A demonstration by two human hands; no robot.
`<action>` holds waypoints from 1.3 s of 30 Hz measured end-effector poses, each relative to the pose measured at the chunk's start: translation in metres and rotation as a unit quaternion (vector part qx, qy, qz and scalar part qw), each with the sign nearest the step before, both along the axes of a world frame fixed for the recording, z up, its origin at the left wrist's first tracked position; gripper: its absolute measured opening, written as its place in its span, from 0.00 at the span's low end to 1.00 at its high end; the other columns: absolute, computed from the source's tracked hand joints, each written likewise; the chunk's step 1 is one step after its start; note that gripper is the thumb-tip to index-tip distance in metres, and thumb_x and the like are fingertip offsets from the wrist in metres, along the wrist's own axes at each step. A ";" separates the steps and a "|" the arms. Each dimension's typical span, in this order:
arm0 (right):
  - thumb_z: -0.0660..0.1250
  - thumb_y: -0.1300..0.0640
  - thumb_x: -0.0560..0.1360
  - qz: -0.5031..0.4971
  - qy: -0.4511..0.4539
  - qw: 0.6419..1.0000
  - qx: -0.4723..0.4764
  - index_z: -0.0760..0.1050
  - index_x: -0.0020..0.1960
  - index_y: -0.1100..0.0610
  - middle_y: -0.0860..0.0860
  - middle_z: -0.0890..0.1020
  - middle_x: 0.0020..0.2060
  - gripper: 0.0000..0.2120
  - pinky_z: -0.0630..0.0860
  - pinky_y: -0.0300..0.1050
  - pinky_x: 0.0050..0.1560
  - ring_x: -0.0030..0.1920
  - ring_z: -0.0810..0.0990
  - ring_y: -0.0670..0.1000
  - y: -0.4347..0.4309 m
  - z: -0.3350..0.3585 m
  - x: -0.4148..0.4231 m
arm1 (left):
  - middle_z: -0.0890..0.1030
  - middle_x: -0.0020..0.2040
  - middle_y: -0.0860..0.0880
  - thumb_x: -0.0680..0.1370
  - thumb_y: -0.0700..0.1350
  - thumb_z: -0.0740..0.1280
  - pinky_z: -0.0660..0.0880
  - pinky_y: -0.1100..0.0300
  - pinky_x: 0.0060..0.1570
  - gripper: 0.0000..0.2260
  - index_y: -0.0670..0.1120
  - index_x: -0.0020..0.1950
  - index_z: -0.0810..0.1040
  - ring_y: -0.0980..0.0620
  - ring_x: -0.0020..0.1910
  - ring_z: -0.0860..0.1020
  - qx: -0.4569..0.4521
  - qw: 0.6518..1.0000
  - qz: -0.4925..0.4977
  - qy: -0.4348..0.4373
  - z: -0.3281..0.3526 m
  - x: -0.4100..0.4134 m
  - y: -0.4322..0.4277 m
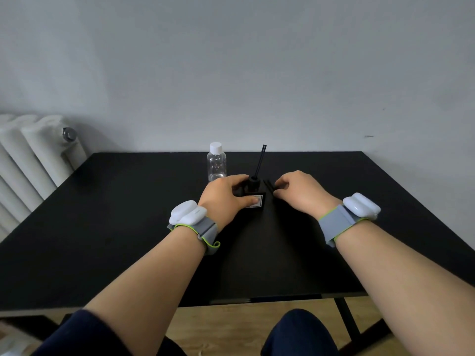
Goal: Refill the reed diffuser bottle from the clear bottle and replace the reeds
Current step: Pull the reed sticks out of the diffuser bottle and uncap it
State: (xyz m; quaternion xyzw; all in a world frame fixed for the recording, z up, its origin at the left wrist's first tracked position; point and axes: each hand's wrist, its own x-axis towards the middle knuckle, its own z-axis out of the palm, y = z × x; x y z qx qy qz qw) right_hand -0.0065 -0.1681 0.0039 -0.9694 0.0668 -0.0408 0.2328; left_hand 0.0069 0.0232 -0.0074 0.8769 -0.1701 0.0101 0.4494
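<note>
A small black diffuser bottle [254,192] with a white label stands upright at the middle of the black table [128,214]. Two black reeds [260,160] stick up out of its neck. My left hand [227,196] wraps around the bottle's left side, thumb on the label. More black reeds [270,186] lie flat on the table just right of the bottle. My right hand [299,192] rests over them with fingertips pinched at the reeds. The clear bottle [216,163] with a white cap stands upright behind my left hand, nearly empty.
A white radiator [33,160] stands against the wall beyond the table's left edge. The table's far edge meets a grey wall. My knees and the wooden floor show below the near edge.
</note>
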 end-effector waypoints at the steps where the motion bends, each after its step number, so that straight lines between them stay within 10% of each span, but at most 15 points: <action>1: 0.68 0.54 0.76 0.002 0.001 1.000 -0.002 0.79 0.62 0.56 0.53 0.82 0.57 0.15 0.69 0.38 0.51 0.58 0.79 0.54 0.000 0.001 -0.001 | 0.80 0.60 0.53 0.68 0.48 0.76 0.69 0.66 0.60 0.27 0.53 0.66 0.74 0.57 0.60 0.77 -0.001 1.000 0.001 0.001 0.000 0.000 0.000; 11: 0.69 0.55 0.75 0.007 -0.139 0.981 0.134 0.83 0.49 0.52 0.43 0.82 0.39 0.06 0.71 0.36 0.43 0.38 0.78 0.40 0.017 0.032 -0.008 | 0.79 0.49 0.57 0.68 0.46 0.76 0.69 0.69 0.53 0.25 0.53 0.64 0.76 0.60 0.50 0.78 -0.020 1.000 -0.014 0.010 0.002 -0.002 0.000; 39: 0.68 0.55 0.75 0.008 -0.266 0.947 0.180 0.78 0.42 0.57 0.46 0.80 0.35 0.06 0.74 0.39 0.42 0.38 0.78 0.46 0.034 0.045 -0.006 | 0.81 0.55 0.55 0.67 0.50 0.76 0.72 0.64 0.58 0.25 0.53 0.64 0.75 0.58 0.54 0.79 0.003 1.000 -0.014 -0.024 -0.007 0.008 0.001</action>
